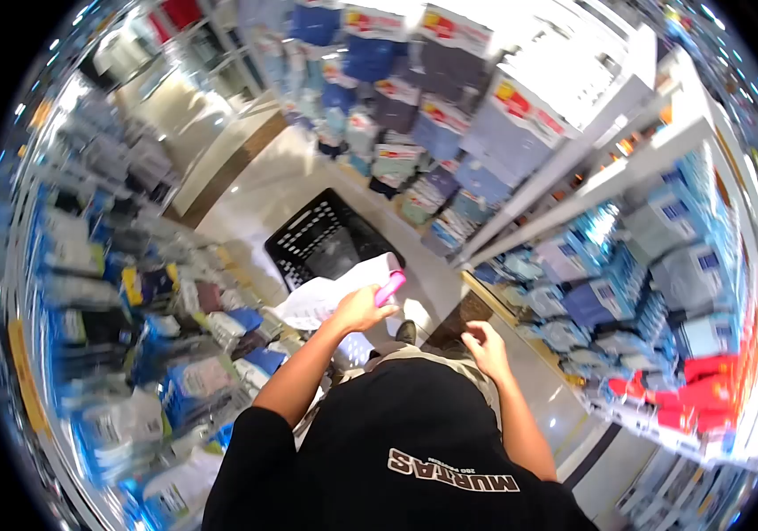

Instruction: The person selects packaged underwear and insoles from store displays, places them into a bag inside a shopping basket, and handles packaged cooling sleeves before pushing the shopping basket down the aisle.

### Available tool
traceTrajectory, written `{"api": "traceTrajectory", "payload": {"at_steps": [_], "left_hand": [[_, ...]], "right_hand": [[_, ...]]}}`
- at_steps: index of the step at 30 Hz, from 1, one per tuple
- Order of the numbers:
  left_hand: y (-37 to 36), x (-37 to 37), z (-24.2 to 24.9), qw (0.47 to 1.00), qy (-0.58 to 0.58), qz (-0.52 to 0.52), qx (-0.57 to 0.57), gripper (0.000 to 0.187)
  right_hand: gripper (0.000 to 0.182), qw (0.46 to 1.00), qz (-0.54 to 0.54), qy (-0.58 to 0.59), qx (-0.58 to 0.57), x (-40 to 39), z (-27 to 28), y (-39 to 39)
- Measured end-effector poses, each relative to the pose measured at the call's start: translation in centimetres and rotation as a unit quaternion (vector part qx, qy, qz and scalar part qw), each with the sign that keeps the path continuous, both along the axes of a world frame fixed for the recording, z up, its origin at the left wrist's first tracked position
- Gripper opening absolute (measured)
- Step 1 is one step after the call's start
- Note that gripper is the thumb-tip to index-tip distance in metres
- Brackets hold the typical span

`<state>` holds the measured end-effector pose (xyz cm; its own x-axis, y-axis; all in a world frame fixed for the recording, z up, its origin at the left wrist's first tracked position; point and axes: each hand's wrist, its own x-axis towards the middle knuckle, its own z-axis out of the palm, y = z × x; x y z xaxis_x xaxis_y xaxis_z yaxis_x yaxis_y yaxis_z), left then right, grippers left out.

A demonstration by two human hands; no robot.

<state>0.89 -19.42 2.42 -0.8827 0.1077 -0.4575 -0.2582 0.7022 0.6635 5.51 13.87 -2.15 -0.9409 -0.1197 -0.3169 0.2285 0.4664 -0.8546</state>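
Observation:
My left hand (359,310) is closed around a thick pink object (389,288) that looks like a highlighter or marker. A white sheet of paper (312,299) with faint print is in the same hand, spreading out past the fingers. My right hand (488,349) hangs in front of my right side with its fingers loosely bent and apart, and nothing shows in it. Beyond my left hand, a black perforated shopping basket (295,232) stands on the floor, partly covered by the paper.
Packaged garments (188,376) hang densely on a rack at my left. Packs with red and yellow labels (511,128) hang ahead. At right, a shelf holds light blue packs (604,301) and red items (688,389). The shiny tiled floor (259,177) forms a narrow aisle.

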Motion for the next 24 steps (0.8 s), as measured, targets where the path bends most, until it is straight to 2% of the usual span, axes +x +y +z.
{"api": "traceTrajectory", "payload": {"at_steps": [1,2,5,7,9,10,13,18,19,21,24], "left_hand": [[0.9,-0.1,-0.4,1.0,0.014,-0.015,-0.015,0.041],[1.6,-0.3,-0.6,0.999,-0.032,-0.003,-0.023,0.037],[3.0,0.2,-2.3,0.994,-0.022,0.04,0.095,0.027],[4.2,0.3,-3.4,0.983,-0.025,0.07,0.17,0.019],[5.8,-0.1,-2.8,0.976,-0.019,0.091,0.199,0.019],[6.2,-0.2,-3.5,0.979,-0.024,0.079,0.188,0.024],[8.0,-0.3,-3.4,0.972,-0.037,0.095,0.212,0.023],[11.6,-0.5,-2.9,0.959,-0.056,0.119,0.252,0.025],[12.2,-0.5,-3.1,0.954,-0.064,0.131,0.262,0.026],[13.3,-0.7,-3.6,0.949,-0.06,0.135,0.279,0.028],[14.9,-1.4,-4.6,0.95,-0.063,0.138,0.274,0.029]], "right_hand": [[0.033,1.0,-0.02,-0.007,-0.016,-0.1,-1.8,0.3],[0.033,0.999,-0.031,-0.043,-0.005,0.1,-4.2,0.8],[0.031,0.98,-0.069,-0.169,0.081,2.9,-11.3,3.6],[0.034,0.94,-0.075,-0.282,0.174,6.0,-13.2,5.6],[0.032,0.951,-0.097,-0.231,0.182,8.9,-14.1,6.6],[0.031,0.951,-0.157,-0.217,0.154,9.7,-13.8,6.6],[0.032,0.96,-0.171,-0.211,0.069,11.0,-11.8,7.1],[0.029,0.946,-0.234,-0.193,0.113,15.2,-13.9,8.8],[0.028,0.932,-0.248,-0.244,0.099,16.0,-13.9,9.2],[0.027,0.921,-0.269,-0.265,0.09,17.9,-13.4,9.7],[0.029,0.923,-0.291,-0.243,0.07,20.6,-13.5,11.2]]}}
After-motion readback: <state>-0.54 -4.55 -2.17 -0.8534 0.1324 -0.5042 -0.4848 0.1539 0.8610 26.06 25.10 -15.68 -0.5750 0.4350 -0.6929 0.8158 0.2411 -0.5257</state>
